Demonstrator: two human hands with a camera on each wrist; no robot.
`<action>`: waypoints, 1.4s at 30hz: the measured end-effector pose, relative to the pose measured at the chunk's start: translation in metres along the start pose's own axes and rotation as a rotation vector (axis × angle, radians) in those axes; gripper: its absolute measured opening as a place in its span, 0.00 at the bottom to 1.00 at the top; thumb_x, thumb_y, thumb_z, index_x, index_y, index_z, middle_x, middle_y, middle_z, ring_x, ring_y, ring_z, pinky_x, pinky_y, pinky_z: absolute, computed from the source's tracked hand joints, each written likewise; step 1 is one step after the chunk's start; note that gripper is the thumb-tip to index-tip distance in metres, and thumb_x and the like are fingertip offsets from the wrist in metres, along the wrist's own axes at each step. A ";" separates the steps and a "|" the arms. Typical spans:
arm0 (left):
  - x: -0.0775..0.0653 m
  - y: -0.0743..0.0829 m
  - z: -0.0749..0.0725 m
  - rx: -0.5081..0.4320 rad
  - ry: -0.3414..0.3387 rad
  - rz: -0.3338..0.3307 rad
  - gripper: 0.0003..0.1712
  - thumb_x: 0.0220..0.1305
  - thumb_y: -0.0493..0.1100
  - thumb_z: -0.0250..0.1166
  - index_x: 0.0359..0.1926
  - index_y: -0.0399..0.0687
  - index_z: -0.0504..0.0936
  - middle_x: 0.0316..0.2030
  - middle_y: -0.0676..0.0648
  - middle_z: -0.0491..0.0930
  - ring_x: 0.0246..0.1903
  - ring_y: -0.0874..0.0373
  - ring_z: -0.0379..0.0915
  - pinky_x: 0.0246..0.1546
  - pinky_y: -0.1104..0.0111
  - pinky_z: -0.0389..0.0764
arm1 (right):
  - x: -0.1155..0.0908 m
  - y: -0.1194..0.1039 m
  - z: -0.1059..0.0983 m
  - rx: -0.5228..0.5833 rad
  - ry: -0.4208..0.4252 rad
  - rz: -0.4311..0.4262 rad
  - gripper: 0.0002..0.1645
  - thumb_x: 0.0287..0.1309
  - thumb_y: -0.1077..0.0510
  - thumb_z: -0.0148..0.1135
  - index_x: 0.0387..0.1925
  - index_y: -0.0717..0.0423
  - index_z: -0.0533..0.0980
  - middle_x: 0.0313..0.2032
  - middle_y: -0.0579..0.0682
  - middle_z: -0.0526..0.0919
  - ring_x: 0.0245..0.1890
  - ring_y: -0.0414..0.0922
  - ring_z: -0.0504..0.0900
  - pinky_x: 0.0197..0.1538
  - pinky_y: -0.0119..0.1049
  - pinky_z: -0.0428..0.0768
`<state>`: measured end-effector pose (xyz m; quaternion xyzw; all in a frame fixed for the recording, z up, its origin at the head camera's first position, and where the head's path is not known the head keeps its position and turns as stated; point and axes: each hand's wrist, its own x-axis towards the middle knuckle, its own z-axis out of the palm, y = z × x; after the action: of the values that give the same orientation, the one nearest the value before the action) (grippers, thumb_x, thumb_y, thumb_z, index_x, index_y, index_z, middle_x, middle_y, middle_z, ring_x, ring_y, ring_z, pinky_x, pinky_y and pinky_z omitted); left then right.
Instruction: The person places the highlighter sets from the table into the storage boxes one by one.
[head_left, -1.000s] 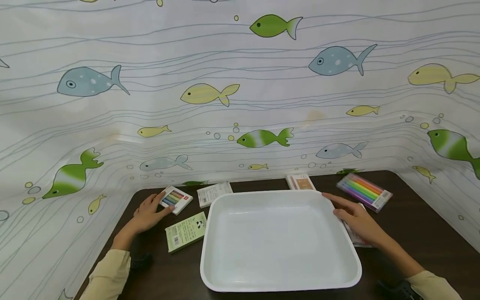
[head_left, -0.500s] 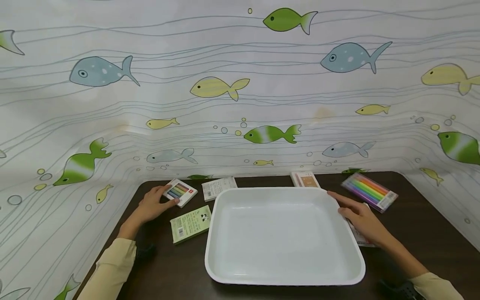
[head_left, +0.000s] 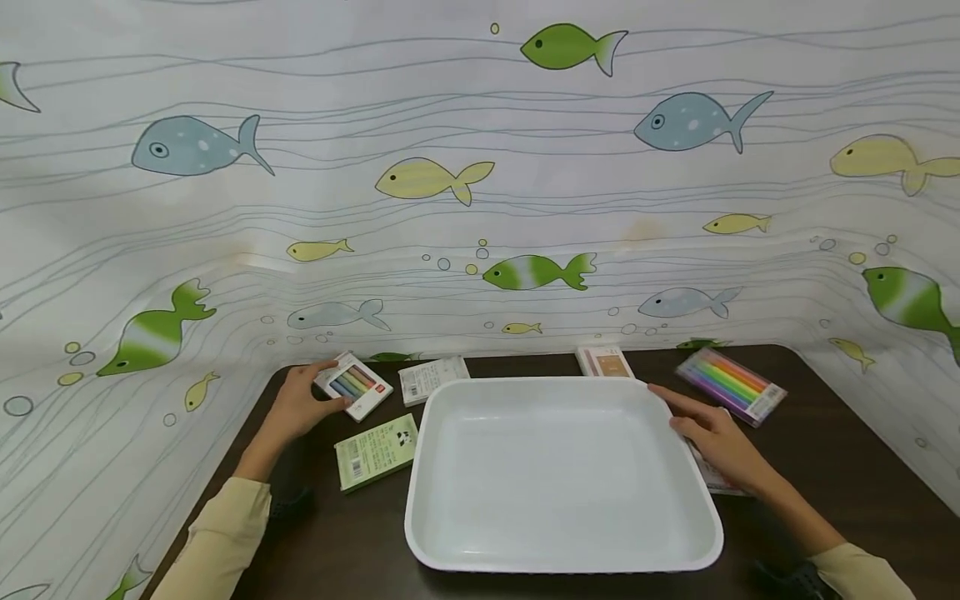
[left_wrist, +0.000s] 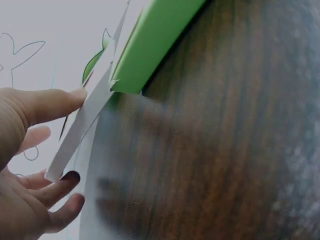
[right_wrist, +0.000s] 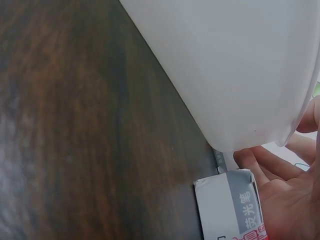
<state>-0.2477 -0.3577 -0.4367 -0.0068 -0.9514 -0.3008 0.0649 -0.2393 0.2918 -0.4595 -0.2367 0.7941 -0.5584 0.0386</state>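
Note:
My left hand [head_left: 296, 408] grips a flat white box [head_left: 354, 386] with coloured sticks pictured on its front, at the table's back left. In the left wrist view the thumb presses one face of this box [left_wrist: 82, 132] and fingers lie behind it; it stands tilted over the table. A green box [head_left: 377, 452] with a panda print lies just nearer. My right hand [head_left: 720, 437] holds the right rim of a large white tray [head_left: 562, 475], thumb on the rim and fingers along its outer side. Partly under that hand is a white and grey box [right_wrist: 220, 207] with red print.
Behind the tray lie a white box [head_left: 433, 380] with printed text and a white box [head_left: 606, 362] with an orange-brown patch. A clear pack of rainbow-coloured pens [head_left: 731, 385] is at the back right. A fish-patterned sheet [head_left: 435, 283] walls the dark table [head_left: 345, 542].
My left hand has gone from lying over the box's left side to gripping its edges, and the box has shifted slightly and tilted up. The right hand and tray keep their places; the head view swayed.

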 end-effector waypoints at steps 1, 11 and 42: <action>-0.002 -0.001 -0.001 -0.012 0.007 -0.012 0.45 0.62 0.46 0.75 0.73 0.35 0.65 0.64 0.21 0.58 0.61 0.23 0.59 0.54 0.33 0.66 | 0.001 0.001 0.001 0.005 -0.002 0.000 0.28 0.80 0.58 0.48 0.77 0.53 0.63 0.71 0.65 0.66 0.54 0.47 0.83 0.41 0.47 0.86; -0.001 -0.004 -0.002 -0.178 0.027 -0.087 0.41 0.65 0.40 0.71 0.74 0.31 0.64 0.62 0.27 0.64 0.55 0.33 0.69 0.41 0.55 0.79 | 0.002 0.000 0.002 -0.025 0.011 -0.011 0.28 0.80 0.58 0.48 0.76 0.51 0.65 0.70 0.63 0.67 0.52 0.47 0.84 0.40 0.46 0.86; -0.003 0.008 -0.017 -0.733 0.086 -0.232 0.31 0.74 0.33 0.59 0.75 0.35 0.64 0.68 0.28 0.59 0.46 0.59 0.78 0.49 0.60 0.82 | 0.000 0.000 0.000 -0.061 0.019 0.015 0.28 0.80 0.56 0.48 0.77 0.49 0.64 0.71 0.61 0.66 0.53 0.44 0.83 0.42 0.44 0.86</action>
<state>-0.2421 -0.3606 -0.4188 0.0907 -0.7716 -0.6263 0.0637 -0.2390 0.2920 -0.4592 -0.2265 0.8128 -0.5359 0.0280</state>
